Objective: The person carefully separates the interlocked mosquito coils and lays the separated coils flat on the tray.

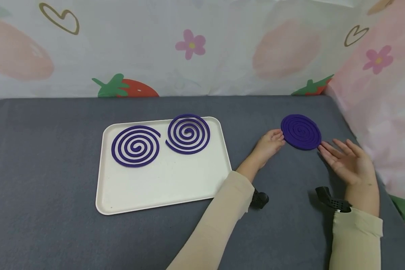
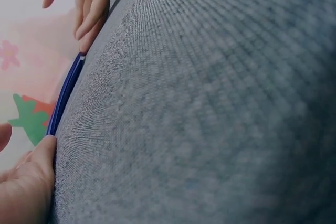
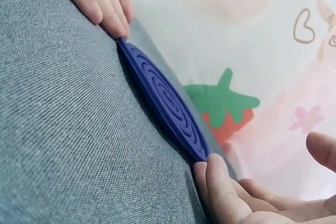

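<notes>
Purple coiled disc (image 1: 301, 132) located at the right of the bench (image 1: 47, 225), between the left hand (image 1: 267, 145) and the right hand (image 1: 352, 165). Backdrop cloth (image 1: 229, 67): pale, printed with fruit, flowers and hearts, behind the bench. Bench surface: grey, woven texture. White tray (image 1: 165, 187): set left of the disc, near edge partly passed over by the left sleeve (image 1: 216, 217). Left hand: fingers extended, tips touching the disc's left edge. Right hand: palm up, fingers mostly straight and spread, tips at the disc's right edge — thumb held away. Left spiral (image 1: 135, 146): loosely wound, purple, lying within the tray. Right spiral (image 1: 188, 134): similar, overlapping the tray's far rim. Disc: tightly wound, turns close together — whether any part is raised cannot be told.
</notes>
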### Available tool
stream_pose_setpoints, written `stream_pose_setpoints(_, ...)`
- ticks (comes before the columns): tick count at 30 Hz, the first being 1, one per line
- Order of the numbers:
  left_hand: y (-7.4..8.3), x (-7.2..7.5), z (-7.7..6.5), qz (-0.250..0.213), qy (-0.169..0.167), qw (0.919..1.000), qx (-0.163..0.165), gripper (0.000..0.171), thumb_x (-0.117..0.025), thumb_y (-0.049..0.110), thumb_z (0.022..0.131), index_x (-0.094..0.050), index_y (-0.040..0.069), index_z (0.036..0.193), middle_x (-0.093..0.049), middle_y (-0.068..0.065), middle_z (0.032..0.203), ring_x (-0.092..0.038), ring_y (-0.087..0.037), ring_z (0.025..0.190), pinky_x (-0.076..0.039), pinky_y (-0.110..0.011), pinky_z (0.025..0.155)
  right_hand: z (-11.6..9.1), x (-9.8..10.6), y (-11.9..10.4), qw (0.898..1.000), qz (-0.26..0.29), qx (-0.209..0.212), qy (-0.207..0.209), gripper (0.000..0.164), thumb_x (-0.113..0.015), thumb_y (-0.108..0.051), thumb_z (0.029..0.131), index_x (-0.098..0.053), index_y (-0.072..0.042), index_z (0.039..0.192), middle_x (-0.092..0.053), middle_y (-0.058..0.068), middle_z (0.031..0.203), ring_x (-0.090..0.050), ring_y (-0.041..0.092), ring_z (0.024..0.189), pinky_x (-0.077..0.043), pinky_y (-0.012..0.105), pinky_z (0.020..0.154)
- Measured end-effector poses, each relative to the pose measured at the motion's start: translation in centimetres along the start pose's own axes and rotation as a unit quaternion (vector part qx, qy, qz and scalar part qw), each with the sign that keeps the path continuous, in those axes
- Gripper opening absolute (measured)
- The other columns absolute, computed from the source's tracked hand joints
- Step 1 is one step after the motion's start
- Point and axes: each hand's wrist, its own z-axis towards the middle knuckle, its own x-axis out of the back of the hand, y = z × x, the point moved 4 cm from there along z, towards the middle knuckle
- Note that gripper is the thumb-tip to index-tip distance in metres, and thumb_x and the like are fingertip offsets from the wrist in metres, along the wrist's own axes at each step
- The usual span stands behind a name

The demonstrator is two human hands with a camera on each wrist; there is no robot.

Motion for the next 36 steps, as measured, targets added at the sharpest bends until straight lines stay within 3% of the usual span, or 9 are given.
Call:
stream_pose_setpoints(8,0.0,0.1,-0.4,0.009,0.032,0.9993,-0.016,0.046,-0.049,-0.005,0.092,-0.038,-0.008,0.137,-0.042,-0.019,0.142,-0.041,-0.023,0.131,-0.038,-0.024,0.103,-0.3,0.1,-0.1,0.999,-0.013,-0.03,0.023,0.048,-0.048,-0.017,0.099,-0.033,-0.025,0.144,-0.035,0.015,0.142,-0.036,0.036,0.131,-0.026,0.043,0.112)
stream_pose_setpoints(14,0.3,-0.1,-1.1,0.044,0.057,0.9969,-0.03,0.043,-0.051,-0.004,0.092,-0.042,-0.008,0.134,-0.046,-0.019,0.138,-0.044,-0.023,0.128,-0.039,-0.02,0.101,-0.2,-0.3,-0.7,0.994,-0.045,-0.095,-0.009,0.065,-0.042,-0.025,0.102,0.003,-0.041,0.146,-0.046,0.038,0.12,-0.038,0.043,0.128,-0.021,0.042,0.113)
stream_pose_setpoints(17,0.2,0.2,-1.7,0.053,0.078,0.9952,-0.029,0.042,-0.053,-0.002,0.091,-0.045,-0.006,0.132,-0.049,-0.017,0.136,-0.047,-0.022,0.126,-0.04,-0.019,0.099,0.6,-0.7,-0.9,0.982,-0.137,-0.126,-0.024,0.047,-0.037,-0.027,0.103,-0.025,-0.023,0.148,-0.052,0.036,0.116,-0.047,0.043,0.12,-0.03,0.042,0.11)
stream_pose_setpoints(19,0.0,0.4,-2.1,0.05,0.09,0.9943,-0.025,0.042,-0.054,-0.001,0.091,-0.046,-0.005,0.132,-0.05,-0.016,0.136,-0.047,-0.02,0.125,-0.041,-0.02,0.099,1.2,-1.1,-1.0,0.967,-0.219,-0.128,-0.024,0.041,-0.034,-0.027,0.103,-0.052,-0.004,0.132,-0.058,0.031,0.112,-0.055,0.04,0.112,-0.04,0.042,0.103)
stream_pose_setpoints(21,-0.4,0.6,-2.6,0.03,0.098,0.9946,-0.018,0.041,-0.054,0.0,0.091,-0.046,-0.004,0.132,-0.051,-0.015,0.135,-0.048,-0.02,0.125,-0.041,-0.022,0.1,1.9,-1.4,-1.1,0.949,-0.293,-0.112,-0.014,0.047,-0.033,-0.025,0.104,-0.065,0.009,0.105,-0.063,0.025,0.107,-0.062,0.036,0.102,-0.049,0.041,0.093)
stream_pose_setpoints(23,-0.6,0.9,-2.9,-0.016,0.093,0.9955,-0.013,0.041,-0.053,-0.002,0.092,-0.045,-0.005,0.132,-0.049,-0.016,0.137,-0.046,-0.021,0.126,-0.04,-0.026,0.102,2.4,-1.9,-1.1,0.937,-0.341,-0.081,-0.005,0.046,-0.032,-0.021,0.104,-0.067,0.008,0.099,-0.066,0.021,0.1,-0.065,0.032,0.095,-0.054,0.038,0.085)
stream_pose_setpoints(29,-0.9,1.1,-3.2,-0.159,0.064,0.9853,-0.003,0.041,-0.045,-0.006,0.095,-0.038,-0.012,0.135,-0.04,-0.023,0.141,-0.04,-0.029,0.13,-0.033,-0.036,0.108,3.3,-3.0,-0.4,0.922,-0.385,0.048,0.02,0.03,-0.042,-0.006,0.099,-0.068,0.003,0.087,-0.069,0.014,0.087,-0.068,0.023,0.082,-0.057,0.03,0.073)
stream_pose_setpoints(33,-0.7,1.3,-3.3,-0.178,0.057,0.9824,-0.002,0.041,-0.041,-0.008,0.095,-0.036,-0.013,0.136,-0.038,-0.024,0.142,-0.038,-0.03,0.132,-0.031,-0.037,0.109,4.1,-3.9,0.1,0.909,-0.409,0.081,0.022,0.028,-0.046,-0.003,0.098,-0.07,0.0,0.084,-0.07,0.01,0.084,-0.068,0.016,0.08,-0.056,0.025,0.071)
stream_pose_setpoints(36,-0.8,1.4,-3.4,-0.183,0.061,0.9812,0.0,0.041,-0.042,-0.007,0.095,-0.037,-0.013,0.135,-0.039,-0.024,0.141,-0.038,-0.03,0.131,-0.031,-0.038,0.109,4.6,-4.3,0.3,0.884,-0.461,0.076,0.021,0.03,-0.047,-0.005,0.098,-0.072,-0.005,0.083,-0.07,0.005,0.082,-0.066,0.012,0.077,-0.055,0.021,0.069)
